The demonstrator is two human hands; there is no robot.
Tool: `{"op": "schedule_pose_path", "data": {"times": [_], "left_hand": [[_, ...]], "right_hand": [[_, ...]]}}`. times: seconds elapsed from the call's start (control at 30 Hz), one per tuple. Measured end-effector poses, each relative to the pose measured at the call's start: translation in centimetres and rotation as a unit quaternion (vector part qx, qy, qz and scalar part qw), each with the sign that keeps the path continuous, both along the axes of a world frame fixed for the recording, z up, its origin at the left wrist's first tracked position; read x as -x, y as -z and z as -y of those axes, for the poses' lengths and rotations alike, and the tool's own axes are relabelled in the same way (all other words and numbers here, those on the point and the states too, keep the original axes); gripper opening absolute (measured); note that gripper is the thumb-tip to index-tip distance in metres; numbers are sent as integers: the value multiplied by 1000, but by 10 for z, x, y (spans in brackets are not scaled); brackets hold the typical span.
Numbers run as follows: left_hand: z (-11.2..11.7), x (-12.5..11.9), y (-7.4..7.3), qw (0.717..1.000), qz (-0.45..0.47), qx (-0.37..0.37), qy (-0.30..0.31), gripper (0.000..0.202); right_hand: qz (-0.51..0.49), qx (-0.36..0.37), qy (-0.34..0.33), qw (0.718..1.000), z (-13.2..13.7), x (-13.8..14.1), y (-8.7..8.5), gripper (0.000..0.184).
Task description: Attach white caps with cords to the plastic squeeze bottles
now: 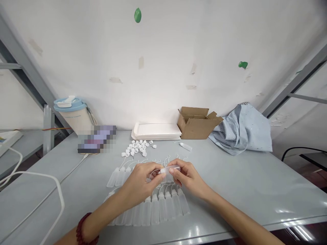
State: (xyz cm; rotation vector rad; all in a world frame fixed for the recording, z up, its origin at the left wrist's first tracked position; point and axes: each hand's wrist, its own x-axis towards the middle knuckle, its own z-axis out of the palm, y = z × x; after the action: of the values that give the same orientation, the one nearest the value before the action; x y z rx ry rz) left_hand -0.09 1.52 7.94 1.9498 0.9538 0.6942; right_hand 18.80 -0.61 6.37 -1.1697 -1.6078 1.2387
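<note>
Between my two hands is a small translucent plastic bottle (pixel 174 167), tilted nearly level above the table. My right hand (pixel 191 177) pinches its body. With thumb and fingers, my left hand (pixel 140 177) grips the white cap (pixel 162 170) at its other end, where a thin loop curves out. Below my hands lie two rows of similar bottles with thin white tails, a front row (pixel 162 208) and a back row (pixel 119 177) partly hidden by my hands. A pile of loose white caps (pixel 138 147) sits behind them, and one separate bottle (pixel 186 146) lies to the right.
A stack of white envelopes (pixel 158 131) and an open cardboard box (pixel 196 127) stand against the wall. Right of them slumps a light blue cloth bag (pixel 245 131). At left are a cup with a blue lid (pixel 74 114), a blurred phone (pixel 98 139) and white cables (pixel 60 194).
</note>
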Motion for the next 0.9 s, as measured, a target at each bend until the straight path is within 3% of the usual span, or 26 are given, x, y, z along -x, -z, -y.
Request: {"op": "schedule_pose_path", "data": {"times": [0.1, 0.27, 0.4, 0.57, 0.7, 0.8, 0.9], "left_hand": [[-2, 2, -6, 992, 36, 121, 22, 26], [-6, 4, -10, 973, 40, 214, 76, 37], [-6, 4, -8, 968, 47, 231, 90, 41], [-3, 2, -3, 974, 51, 206, 75, 40], [2, -1, -3, 992, 11, 114, 47, 36], [4, -2, 2, 996, -39, -66, 42, 36], [4, -2, 13, 961, -96, -258, 36, 31]], "right_hand": [[22, -32, -7, 999, 1, -1, 2, 30], [60, -107, -6, 992, 2, -2, 3, 25], [67, -120, 2, 991, 3, -2, 2, 25], [45, -84, 14, 995, 3, 0, 0, 26], [26, -51, 18, 998, 2, 1, -2, 29], [6, -15, 19, 1000, 2, 1, -3, 30], [-22, 21, 15, 999, 1, 0, -2, 31]]}}
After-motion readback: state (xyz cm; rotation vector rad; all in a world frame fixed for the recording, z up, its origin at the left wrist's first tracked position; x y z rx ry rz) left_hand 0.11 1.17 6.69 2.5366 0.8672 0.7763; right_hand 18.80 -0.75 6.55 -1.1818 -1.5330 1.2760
